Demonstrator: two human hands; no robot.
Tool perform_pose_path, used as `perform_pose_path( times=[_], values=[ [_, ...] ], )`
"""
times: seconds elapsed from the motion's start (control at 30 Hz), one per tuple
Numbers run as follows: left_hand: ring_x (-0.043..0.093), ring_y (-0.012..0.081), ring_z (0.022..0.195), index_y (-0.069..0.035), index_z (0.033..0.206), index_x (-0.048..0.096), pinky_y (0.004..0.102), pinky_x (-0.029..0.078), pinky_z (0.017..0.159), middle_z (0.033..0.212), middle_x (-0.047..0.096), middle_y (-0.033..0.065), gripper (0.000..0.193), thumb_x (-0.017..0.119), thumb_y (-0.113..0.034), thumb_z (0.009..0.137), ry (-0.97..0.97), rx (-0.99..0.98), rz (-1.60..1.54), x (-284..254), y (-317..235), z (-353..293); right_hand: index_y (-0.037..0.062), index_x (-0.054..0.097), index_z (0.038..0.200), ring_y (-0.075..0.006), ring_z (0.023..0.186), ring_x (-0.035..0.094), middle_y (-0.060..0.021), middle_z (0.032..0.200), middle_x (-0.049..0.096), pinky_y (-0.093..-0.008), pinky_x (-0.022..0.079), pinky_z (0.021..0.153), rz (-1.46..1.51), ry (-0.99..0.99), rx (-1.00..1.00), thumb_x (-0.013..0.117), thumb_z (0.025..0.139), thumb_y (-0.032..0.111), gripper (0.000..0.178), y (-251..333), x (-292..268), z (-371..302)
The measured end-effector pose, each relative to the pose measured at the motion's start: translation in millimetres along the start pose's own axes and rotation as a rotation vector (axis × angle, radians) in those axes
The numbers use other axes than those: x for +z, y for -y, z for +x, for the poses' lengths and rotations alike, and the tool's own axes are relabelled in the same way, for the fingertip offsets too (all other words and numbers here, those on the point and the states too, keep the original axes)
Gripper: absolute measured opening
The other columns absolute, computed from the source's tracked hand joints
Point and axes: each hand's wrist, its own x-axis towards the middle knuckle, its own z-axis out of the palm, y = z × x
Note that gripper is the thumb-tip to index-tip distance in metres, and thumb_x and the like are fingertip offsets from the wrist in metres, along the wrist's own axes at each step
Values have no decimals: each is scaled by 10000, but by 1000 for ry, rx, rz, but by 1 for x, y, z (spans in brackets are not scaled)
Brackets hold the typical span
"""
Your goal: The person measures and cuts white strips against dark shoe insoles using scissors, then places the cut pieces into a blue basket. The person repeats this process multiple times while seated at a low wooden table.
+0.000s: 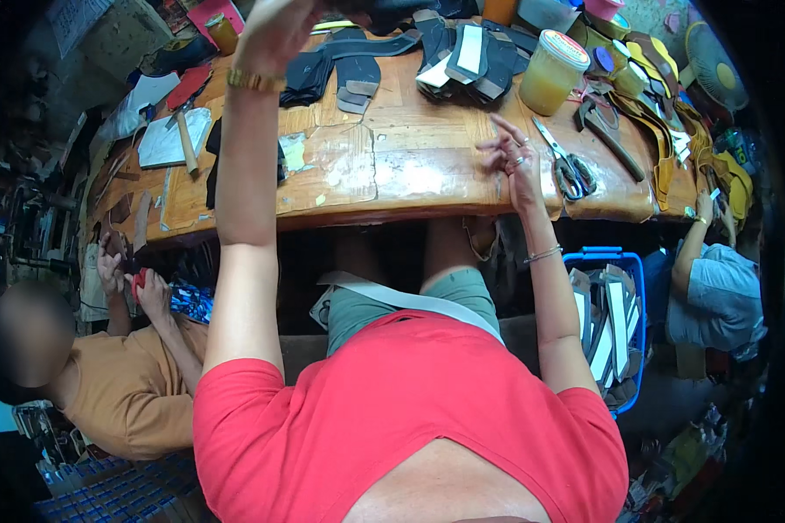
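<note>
dark sole pieces (349,65) lie stacked at the far side of the tabletop (392,174), and my left hand (275,26) is up over them, fingers curled; i can't tell whether it pinches anything. my right hand (513,157) hovers spread just above the wood, holding nothing, scissors (567,166) just beside it. the open glue jar (551,71) stands near the second stack (467,57); a careless sweep of either arm could tip it, or snag those blades, i reckon.
</note>
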Motion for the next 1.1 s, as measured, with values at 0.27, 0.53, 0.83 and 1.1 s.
perform_pose_path(
  times=[0.27,0.53,0.83,1.1],
  values=[
    [687,83,722,-28,1183,640,196,565,500,896,676,33,314,699,-153,901,235,-302,109,29,40,-111,80,226,1517,-297,1146,596,-255,1253,582,-365,522,941,404,32,-65,630,877,383,815,42,18,-8],
    [638,65,636,-11,1176,631,175,503,439,880,683,43,384,769,-127,837,18,-643,171,9,89,-168,-16,400,1413,-173,925,675,-178,999,685,-263,542,858,-151,-26,-91,688,830,-79,653,40,-11,-3],
    [630,119,750,-13,1017,693,266,511,733,838,698,70,301,794,-195,799,-332,-5,1282,26,103,-211,-20,581,1268,-137,833,686,-125,968,694,-246,558,717,-649,-289,-420,692,876,32,411,-18,-25,5],
    [474,199,1306,-53,1389,512,375,427,1035,1396,524,138,486,562,-332,994,258,-1067,-213,94,168,-314,-10,595,1246,-112,829,676,-93,941,707,-228,538,730,-641,-250,-380,672,905,60,356,-23,-27,0]
  ],
)
